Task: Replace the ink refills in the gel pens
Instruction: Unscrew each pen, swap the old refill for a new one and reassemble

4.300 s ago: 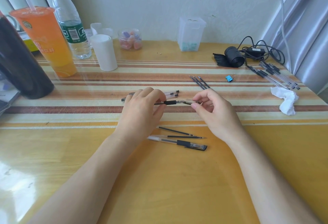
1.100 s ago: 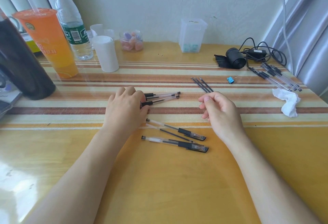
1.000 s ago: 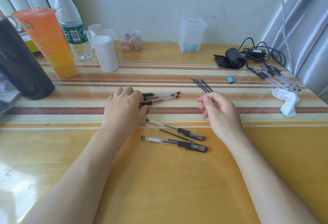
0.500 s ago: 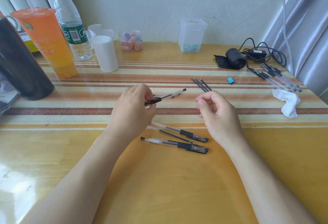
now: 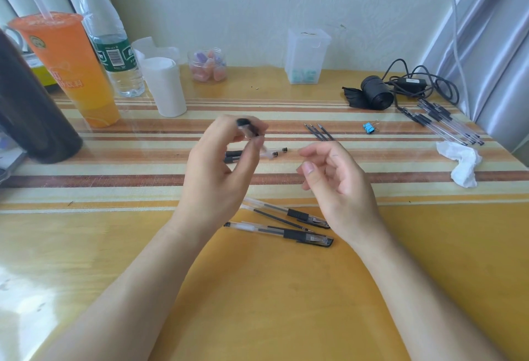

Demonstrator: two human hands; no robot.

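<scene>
The left hand (image 5: 217, 171) is held up with its back turned to the camera, and a blurred gel pen (image 5: 249, 131) is pinched between its thumb and fingertips. The right hand (image 5: 340, 186) is held just beside it, palm turned toward the left hand, fingers loosely curled, nothing gripped. Both bare forearms are stretched forward and angled inward.

Bright, soft daylight fills the scene evenly. White glare washes the glossy table (image 5: 20, 289) at its near left corner. Shadows are faint and soft-edged. The gel pen (image 5: 248, 131) in the left hand (image 5: 217, 171) is smeared by motion blur; the curtain (image 5: 492, 45) at the right edge leans from wide-angle distortion
</scene>
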